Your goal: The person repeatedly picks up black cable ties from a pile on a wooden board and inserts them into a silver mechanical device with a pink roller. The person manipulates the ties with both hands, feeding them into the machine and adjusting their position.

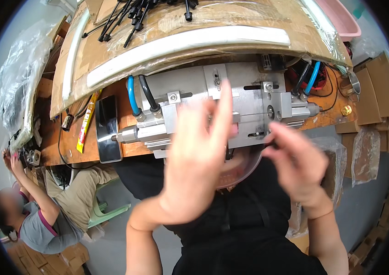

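Note:
My left hand [194,153] is raised over the middle of a metal clamping fixture [249,114], smeared by motion. One finger points up and apart from the others, and I see nothing held in it. Beside the fixture's front right edge, my right hand [299,165] pinches a small dark piece [272,141] between thumb and fingertips; its kind is too blurred to tell. Under the fixture's front edge, a pinkish translucent bowl [240,172] sits at my lap, partly hidden by my left hand. Pneumatic cylinders [151,136] flank the fixture.
Several black cable-like parts [141,13] lie on a plastic-wrapped cardboard sheet [171,27] behind the fixture. Blue hoses [132,96] and black hoses join the cylinders. A phone [108,128] and a yellow packet [87,123] lie left. Another person [43,215] sits working at far left.

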The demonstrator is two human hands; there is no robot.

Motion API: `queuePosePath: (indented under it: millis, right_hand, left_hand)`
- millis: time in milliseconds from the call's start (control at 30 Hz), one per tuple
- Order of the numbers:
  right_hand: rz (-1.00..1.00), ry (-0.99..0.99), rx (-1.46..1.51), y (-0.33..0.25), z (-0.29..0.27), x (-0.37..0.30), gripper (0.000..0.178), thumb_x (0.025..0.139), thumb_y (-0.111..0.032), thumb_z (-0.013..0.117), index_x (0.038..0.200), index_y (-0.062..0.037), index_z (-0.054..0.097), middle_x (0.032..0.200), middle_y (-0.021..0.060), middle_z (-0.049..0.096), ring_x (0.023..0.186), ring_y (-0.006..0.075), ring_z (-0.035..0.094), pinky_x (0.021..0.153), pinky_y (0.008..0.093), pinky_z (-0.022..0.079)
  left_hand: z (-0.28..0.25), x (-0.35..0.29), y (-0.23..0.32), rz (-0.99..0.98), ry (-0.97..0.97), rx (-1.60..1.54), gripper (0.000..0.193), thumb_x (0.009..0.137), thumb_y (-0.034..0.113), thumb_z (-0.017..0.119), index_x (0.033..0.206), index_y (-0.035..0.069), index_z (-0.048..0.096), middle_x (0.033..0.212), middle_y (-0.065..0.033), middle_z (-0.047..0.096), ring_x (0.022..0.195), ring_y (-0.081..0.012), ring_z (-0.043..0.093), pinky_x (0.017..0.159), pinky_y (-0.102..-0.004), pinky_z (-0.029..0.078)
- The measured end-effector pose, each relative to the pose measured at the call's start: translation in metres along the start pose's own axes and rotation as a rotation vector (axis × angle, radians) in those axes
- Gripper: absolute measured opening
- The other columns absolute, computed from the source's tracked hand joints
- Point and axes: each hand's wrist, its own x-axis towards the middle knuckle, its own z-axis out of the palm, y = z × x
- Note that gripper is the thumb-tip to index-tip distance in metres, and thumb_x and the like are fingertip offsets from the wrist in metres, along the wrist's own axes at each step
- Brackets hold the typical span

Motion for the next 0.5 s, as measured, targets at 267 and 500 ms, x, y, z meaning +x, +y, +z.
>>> queuePosePath:
  millis: [267, 500]
  right_hand:
    - [-0.018, -0.060, -0.072, -0.005, 0.065, -0.031, 0.059, 0.071, 0.005, 0.076, 0.128, 0.0065, 0.060, 0.073, 0.0085, 0.063, 0.057, 0.0181, 0.057, 0.054, 0.0296, 0.047]
    - [0.032, -0.149, -0.125, -0.007, 0.058, -0.026, 0.058, 0.075, -0.005, 0.076, 0.129, 0.0042, 0.059, 0.075, 0.0076, 0.064, 0.059, 0.0169, 0.059, 0.054, 0.0297, 0.047]
  left_hand:
    - [-0.024, 0.135, -0.059, -0.050, -0.120, -0.082, 0.021, 0.090, 0.013, 0.064, 0.106, 0.000, 0.066, 0.098, -0.0202, 0.059, 0.092, -0.0348, 0.060, 0.085, -0.0379, 0.048]
    - [-0.016, 0.054, -0.033, 0.054, 0.278, -0.013, 0.035, 0.077, -0.007, 0.068, 0.109, 0.007, 0.071, 0.087, -0.0056, 0.061, 0.068, -0.0154, 0.051, 0.067, -0.0277, 0.045]
